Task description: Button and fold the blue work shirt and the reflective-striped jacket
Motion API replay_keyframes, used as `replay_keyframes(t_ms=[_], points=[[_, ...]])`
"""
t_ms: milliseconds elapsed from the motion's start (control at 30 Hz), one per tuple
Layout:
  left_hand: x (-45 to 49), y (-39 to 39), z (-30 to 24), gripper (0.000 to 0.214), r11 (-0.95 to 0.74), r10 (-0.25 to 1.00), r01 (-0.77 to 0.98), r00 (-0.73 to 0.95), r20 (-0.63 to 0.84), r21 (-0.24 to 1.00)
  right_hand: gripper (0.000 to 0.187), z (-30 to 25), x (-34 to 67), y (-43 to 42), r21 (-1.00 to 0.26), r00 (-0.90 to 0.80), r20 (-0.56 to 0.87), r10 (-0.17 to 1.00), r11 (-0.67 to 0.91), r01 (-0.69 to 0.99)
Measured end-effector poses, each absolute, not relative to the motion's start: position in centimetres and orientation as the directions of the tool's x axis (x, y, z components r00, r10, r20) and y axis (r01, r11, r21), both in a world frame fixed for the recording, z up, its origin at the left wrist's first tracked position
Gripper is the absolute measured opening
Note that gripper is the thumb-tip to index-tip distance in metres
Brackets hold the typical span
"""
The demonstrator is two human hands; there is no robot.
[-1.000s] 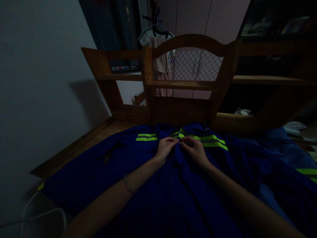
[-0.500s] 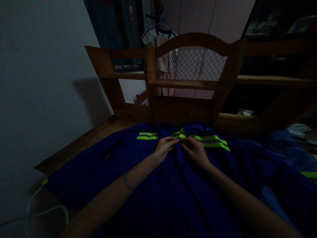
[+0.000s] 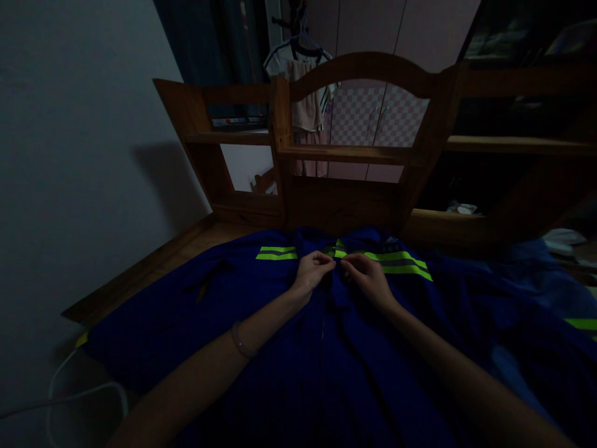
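Note:
A dark blue work jacket [image 3: 261, 323] with bright yellow-green reflective stripes [image 3: 401, 262] lies spread flat on a bed, its front facing up. My left hand [image 3: 313, 271] and my right hand [image 3: 366, 274] meet at the middle of the jacket's chest, just below the collar. Both hands have their fingers curled and pinched on the jacket's front opening. A thin bracelet sits on my left wrist. What exactly lies between the fingertips is too dark to make out.
A wooden headboard with shelves [image 3: 354, 155] stands right behind the jacket. A grey wall [image 3: 69, 155] runs along the left, with a white cable [image 3: 79, 395] at its foot. Clothes on a hanger [image 3: 303, 93] and pink wardrobe doors show beyond the headboard.
Both hands have stayed pinched at the jacket's chest opening, shifting only slightly upward. The view has drifted a little.

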State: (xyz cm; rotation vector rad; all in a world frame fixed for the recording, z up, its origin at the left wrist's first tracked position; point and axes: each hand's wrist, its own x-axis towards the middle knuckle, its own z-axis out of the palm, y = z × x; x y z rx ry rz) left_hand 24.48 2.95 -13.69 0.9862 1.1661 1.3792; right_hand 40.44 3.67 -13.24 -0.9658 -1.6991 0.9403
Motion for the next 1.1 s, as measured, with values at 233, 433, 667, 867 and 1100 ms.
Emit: replay_keyframes(t_ms=[233,433,667,867,1100], points=[[24.6,2.9,-13.5,0.026,-0.248,0.968,-0.014,-0.051,0.247,0.969,0.035,-13.9,40.8,4.7,-0.946,-0.253,0.279,0.927,0.31,0.095],[24.5,3.3,-13.9,0.024,-0.298,0.954,0.045,-0.036,0.299,0.954,0.034,-14.2,40.9,5.0,-0.964,-0.283,0.236,0.929,0.261,0.053],[24.0,3.6,-14.3,0.019,-0.325,0.945,0.115,-0.005,0.328,0.939,0.035,-14.2,40.9,5.2,-0.97,-0.306,0.213,0.928,0.239,0.051],[24.0,3.4,-14.3,0.017,-0.344,0.937,0.163,-0.001,0.349,0.925,0.038,-14.2,40.8,5.2,-0.97,-0.298,0.207,0.932,0.234,0.057],[24.0,3.4,-14.2,0.019,-0.34,0.938,0.198,-0.003,0.347,0.92,0.038,-13.9,40.9,4.8,-0.96,-0.26,0.238,0.936,0.268,0.086]])
